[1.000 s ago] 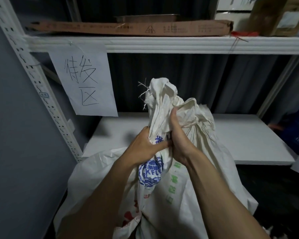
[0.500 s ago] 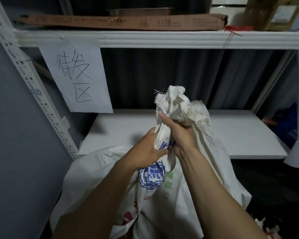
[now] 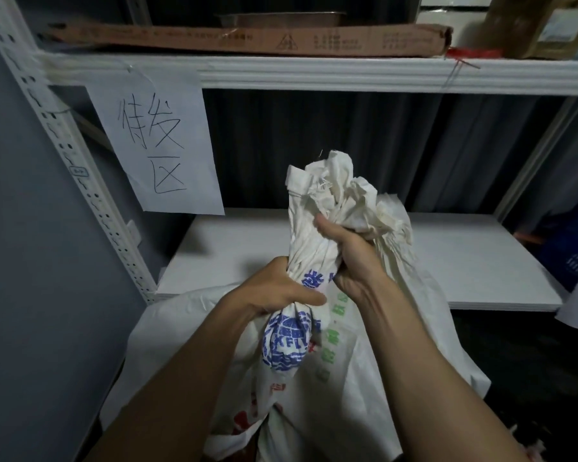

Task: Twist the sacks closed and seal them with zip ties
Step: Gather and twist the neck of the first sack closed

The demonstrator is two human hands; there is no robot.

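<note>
A white woven sack (image 3: 364,378) with a blue globe print and green lettering stands upright in front of me. Its gathered neck (image 3: 334,195) rises in a crumpled, twisted bunch. My left hand (image 3: 277,288) grips the neck low down, just above the blue print. My right hand (image 3: 351,255) grips the neck right above it, thumb up, with the loose sack mouth spilling out over its fingers. No zip tie shows on the neck or in either hand.
A white metal rack surrounds the sack: a low white shelf board (image 3: 464,261) behind it and an upper shelf (image 3: 314,73) holding a long flat cardboard box (image 3: 247,38). A handwritten paper sign (image 3: 157,145) hangs at the left. A perforated upright (image 3: 80,181) stands beside a grey wall.
The bunched sack mouth has been drawn shorter and tighter. My right hand has turned and shifted up the neck, while my left hand keeps its grip below.
</note>
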